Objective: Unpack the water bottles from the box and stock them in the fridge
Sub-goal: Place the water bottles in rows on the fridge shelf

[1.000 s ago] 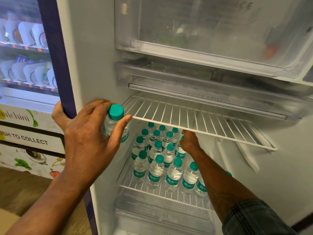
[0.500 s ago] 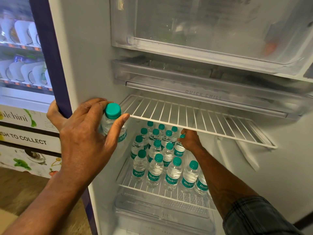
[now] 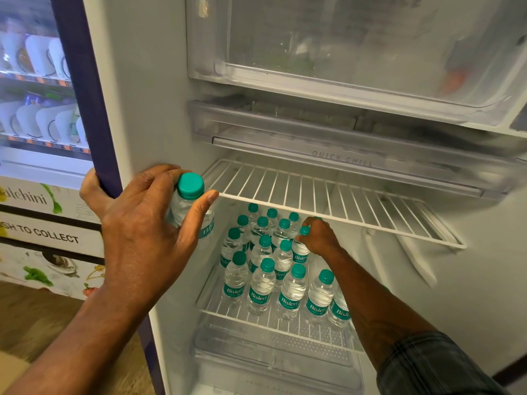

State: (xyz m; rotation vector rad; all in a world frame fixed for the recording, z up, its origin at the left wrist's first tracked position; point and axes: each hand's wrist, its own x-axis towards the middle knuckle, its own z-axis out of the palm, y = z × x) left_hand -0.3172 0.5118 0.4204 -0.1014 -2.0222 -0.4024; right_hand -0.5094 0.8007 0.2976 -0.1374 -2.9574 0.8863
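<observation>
Teal caps crowd the lower wire shelf [image 3: 212, 310] of the open fridge [image 3: 148, 109], where small clear Bisleri bottles [image 3: 261, 292] stand upright in tight rows, five of them along the front edge. From my remote seat I see the right hand [image 3: 320, 239] reaching in under the upper wire shelf [image 3: 328, 201], its fingers curled round the neck of one bottle at the right of the cluster [image 3: 300, 253]. That bottle is upright among the others; its base is hidden behind the row in front, so I cannot tell whether it rests on the wire.

The left hand [image 3: 142, 223] is up at the fridge's left front corner, thumb and fingers wrapped round a second bottle [image 3: 190, 185], held upright just beside the front rail of the upper shelf. Its far side seems to hook round the dark blue edge [image 3: 94, 109] of the cabinet, though the edge hides it.

The upper shelf carries nothing. Above it sits a clear drawer marked QUICK CHILL [image 3: 313, 132], and over that a frosted compartment [image 3: 342, 52] whose contents blur to green and orange smudges. Below the bottles lies a perforated clear cover [image 3: 271, 344]. A lit vending cabinet [image 3: 37, 109] with white packs stands to the left.
</observation>
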